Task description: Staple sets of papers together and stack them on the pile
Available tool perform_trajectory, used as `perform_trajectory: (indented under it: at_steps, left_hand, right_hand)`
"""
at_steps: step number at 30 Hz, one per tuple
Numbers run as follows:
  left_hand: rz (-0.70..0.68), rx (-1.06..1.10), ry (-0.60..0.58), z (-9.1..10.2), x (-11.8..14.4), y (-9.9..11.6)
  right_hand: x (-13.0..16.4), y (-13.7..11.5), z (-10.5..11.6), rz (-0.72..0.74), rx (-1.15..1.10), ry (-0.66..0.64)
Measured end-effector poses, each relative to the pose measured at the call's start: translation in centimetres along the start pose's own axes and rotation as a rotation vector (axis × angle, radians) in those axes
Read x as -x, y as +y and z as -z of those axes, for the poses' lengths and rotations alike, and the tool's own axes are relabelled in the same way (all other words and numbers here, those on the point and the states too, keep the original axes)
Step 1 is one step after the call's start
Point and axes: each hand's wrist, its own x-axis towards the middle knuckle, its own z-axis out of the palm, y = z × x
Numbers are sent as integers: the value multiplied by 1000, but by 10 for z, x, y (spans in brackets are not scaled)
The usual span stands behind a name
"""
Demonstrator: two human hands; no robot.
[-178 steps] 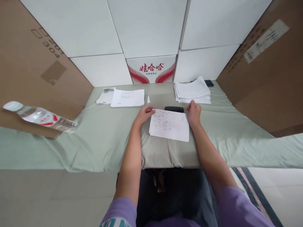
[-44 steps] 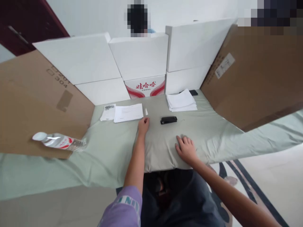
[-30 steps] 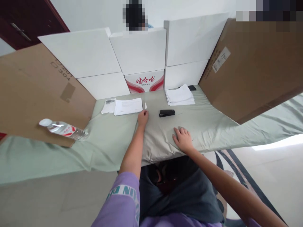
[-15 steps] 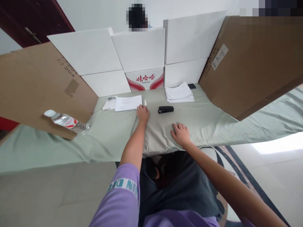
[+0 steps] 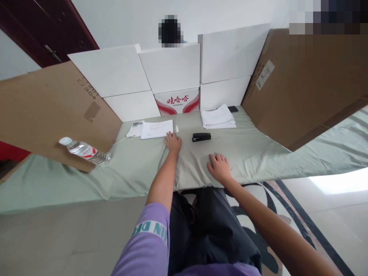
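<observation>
My left hand [image 5: 173, 143] rests on the cloth-covered table [image 5: 138, 161] with its fingers apart, at the lower right corner of a white paper stack [image 5: 156, 129]. My right hand [image 5: 219, 168] lies on the cloth near the table's front edge, fingers spread and holding nothing. Between and beyond the two hands sits a black stapler [image 5: 201, 137], touched by neither. A second, looser stack of papers [image 5: 217, 117] lies farther back on the right. Left of the first stack is a sheet with dark print [image 5: 135, 129].
White boxes [image 5: 172, 71] form a wall along the back. Large cardboard panels stand at the left [image 5: 57, 115] and right [image 5: 301, 84]. A water bottle [image 5: 86, 151] leans on the left one. Behind the right papers lies a dark flat object [image 5: 233, 109]. A person's head shows beyond the boxes.
The whole view has shifted, so the table and boxes appear slightly lower. Both hands stay in nearly the same places on the cloth. The papers and stapler have not moved on the table.
</observation>
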Motion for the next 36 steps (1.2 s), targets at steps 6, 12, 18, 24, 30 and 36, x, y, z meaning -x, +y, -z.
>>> perform_trajectory:
  at_steps: [6, 12, 18, 24, 30, 36]
  left_hand:
    - [-3, 3, 11, -2, -1, -1]
    - [-20, 22, 32, -3, -2, -1]
    - [-33, 71, 46, 1, 0, -1]
    - [5, 112, 92, 12, 5, 1]
    - [57, 268, 140, 12, 1, -7]
    - [170, 451, 252, 16, -7, -24]
  right_hand:
    - [0, 1, -1, 13, 3, 18]
    - [0, 2, -2, 12, 2, 12]
    - [0, 2, -1, 10, 11, 6]
    - [-1, 3, 0, 12, 20, -13]
    - [-1, 2, 0, 12, 15, -15]
    - [-6, -3, 8, -44, 3, -53]
